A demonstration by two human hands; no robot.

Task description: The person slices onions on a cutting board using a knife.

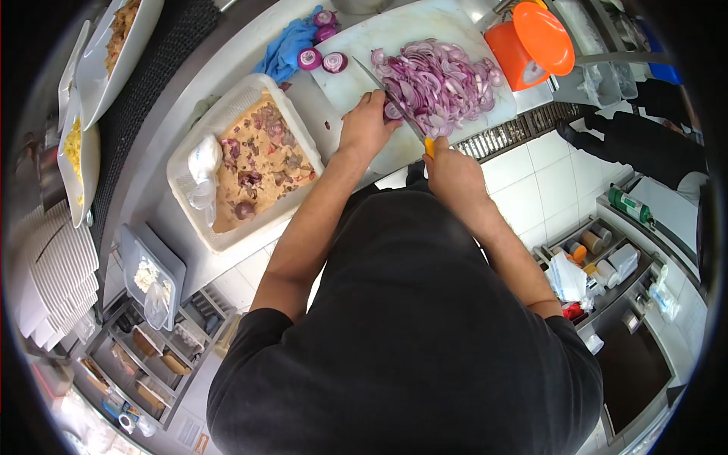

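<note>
My right hand [452, 173] is wrapped round the yellow handle of a knife [409, 115], whose blade points up and left across a white cutting board [364, 152]. Left of the blade, my left hand [369, 121] has its fingers bent over a piece of red onion [392, 111] and presses it to the board. A large heap of sliced red onion [444, 80] lies on the blade's right side. Halved onions [334, 62] sit at the board's upper left, beside a blue cloth [290, 50].
A white crate [262, 241] with peelings in it stands left of the board. Orange containers [512, 54] are at the board's right. Stacked white plates [53, 273] and long dishes [89, 163] are at the far left. Another person [644, 144] stands at the right.
</note>
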